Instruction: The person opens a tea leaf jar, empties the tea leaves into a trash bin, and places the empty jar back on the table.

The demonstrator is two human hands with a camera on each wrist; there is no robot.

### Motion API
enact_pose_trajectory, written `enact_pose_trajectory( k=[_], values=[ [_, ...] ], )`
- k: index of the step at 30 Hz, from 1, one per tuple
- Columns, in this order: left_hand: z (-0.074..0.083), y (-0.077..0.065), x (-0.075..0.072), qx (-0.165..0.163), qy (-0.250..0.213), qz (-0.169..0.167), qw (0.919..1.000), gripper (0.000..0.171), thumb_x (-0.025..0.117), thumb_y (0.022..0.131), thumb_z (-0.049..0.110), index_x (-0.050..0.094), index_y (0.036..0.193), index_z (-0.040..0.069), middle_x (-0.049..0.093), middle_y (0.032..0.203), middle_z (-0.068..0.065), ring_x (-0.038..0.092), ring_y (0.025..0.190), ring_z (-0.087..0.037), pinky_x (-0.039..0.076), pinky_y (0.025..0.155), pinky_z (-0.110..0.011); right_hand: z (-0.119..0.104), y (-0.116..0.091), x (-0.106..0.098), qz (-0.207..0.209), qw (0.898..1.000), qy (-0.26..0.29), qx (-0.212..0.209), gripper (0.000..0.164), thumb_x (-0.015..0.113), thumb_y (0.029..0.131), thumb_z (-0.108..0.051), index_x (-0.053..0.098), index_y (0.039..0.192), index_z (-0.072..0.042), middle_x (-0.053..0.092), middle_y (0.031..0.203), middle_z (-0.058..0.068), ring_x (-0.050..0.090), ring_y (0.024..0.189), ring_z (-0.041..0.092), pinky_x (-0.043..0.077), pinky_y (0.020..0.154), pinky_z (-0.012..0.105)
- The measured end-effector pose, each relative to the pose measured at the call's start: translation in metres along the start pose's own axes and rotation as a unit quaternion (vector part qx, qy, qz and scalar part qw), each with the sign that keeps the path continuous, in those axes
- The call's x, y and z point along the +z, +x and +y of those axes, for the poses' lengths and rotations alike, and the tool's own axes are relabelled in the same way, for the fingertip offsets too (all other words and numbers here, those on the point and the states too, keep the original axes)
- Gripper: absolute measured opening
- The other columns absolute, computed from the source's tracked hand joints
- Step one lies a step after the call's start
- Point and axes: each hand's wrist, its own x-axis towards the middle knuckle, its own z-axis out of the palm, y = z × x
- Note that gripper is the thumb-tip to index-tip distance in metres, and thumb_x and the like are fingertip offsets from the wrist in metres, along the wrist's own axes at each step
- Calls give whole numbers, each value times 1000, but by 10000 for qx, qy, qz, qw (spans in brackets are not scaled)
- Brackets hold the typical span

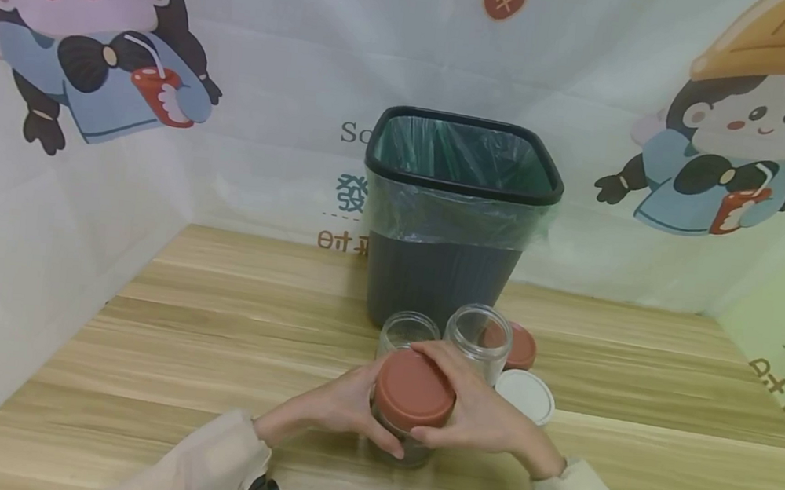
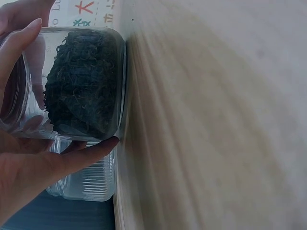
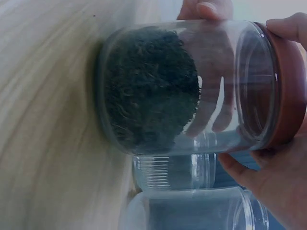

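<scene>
A clear jar [image 3: 216, 57] with a reddish-brown lid [image 1: 416, 389] stands upright on the wooden table, between both hands. Dark, shredded dried leaves [image 2: 84, 84] fill its lower part. My left hand [image 1: 349, 402] grips the jar's body from the left, thumb at the front. From the right, my right hand [image 1: 483, 411] holds the lid, its thumb at the lid's near edge. The lid sits on the jar's mouth; how tight it is cannot be told. Just behind are two lidless clear jars, a ribbed one [image 1: 402, 327] and a wider one [image 1: 458, 338].
A white lid [image 1: 527, 397] and another reddish-brown lid [image 1: 522, 348] lie right of the lidless jars. Behind them stands a dark bin [image 1: 432, 280] lined with a clear bag, close to the printed cloth backdrop [image 1: 271, 107]. Wooden tabletop [image 1: 215, 322] extends to both sides.
</scene>
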Motion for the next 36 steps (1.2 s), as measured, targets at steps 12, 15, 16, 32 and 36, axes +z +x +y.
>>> enact_pose_trajectory(
  k=[12,15,16,32,36],
  values=[
    [-1,-1,0,6,-62,40,10000,98,84,55,14,28,135,20,44,129,8,40,119,-10,27,103,-36,-6,-2,4,342,9984,45,443,93,78,64,-38,26,135,-12,39,127,4,43,111,16,42,88,40],
    [-1,0,0,12,-40,60,10000,98,84,55,15,29,135,21,45,128,8,41,118,-10,28,102,-35,-6,-1,10,719,9960,-62,524,97,79,59,-44,27,133,-8,41,122,5,45,107,15,44,86,38],
    [-1,0,0,12,-57,51,10000,97,84,55,14,28,135,21,45,128,8,41,118,-10,28,102,-35,-7,-1,12,824,9951,-122,526,99,79,58,-46,27,133,-7,41,121,5,46,105,15,44,85,38],
    [0,0,0,-13,-91,4,10000,94,84,57,14,30,134,22,47,125,9,42,116,-9,30,101,-36,-6,0,16,975,9934,-552,253,83,78,61,-42,39,124,-6,45,115,1,45,101,13,46,81,34],
    [0,0,1,17,-189,-8,9998,94,84,57,13,30,133,23,47,125,10,42,116,-9,29,101,-36,-6,0,12,764,9963,-236,306,82,79,63,-36,36,127,-9,44,118,0,46,103,14,46,83,36]
  ],
)
